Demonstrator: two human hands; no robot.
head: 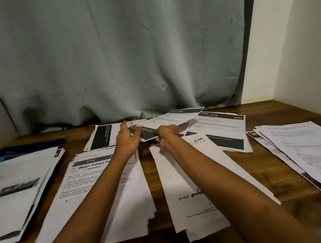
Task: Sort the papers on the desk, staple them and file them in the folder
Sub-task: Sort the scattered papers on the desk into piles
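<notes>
Several piles of printed papers cover the wooden desk (272, 114). My right hand (166, 135) grips the near corner of a sheet with a black band (175, 119), lifted above the far middle piles. My left hand (127, 139) is just left of it, fingers spread and thumb out, its fingertips by the sheet's dark corner. A pile headed "Water Potted" (86, 179) lies under my left forearm. A pile with handwriting (191, 187) lies under my right forearm. A dark blue folder (27, 149) peeks out behind the left pile. No stapler is in view.
More piles lie at the far left (13, 186), far middle left (101, 138), far middle right (227, 132) and right edge (303, 152). A grey curtain (120, 56) hangs behind the desk. A white wall (301, 49) stands at the right.
</notes>
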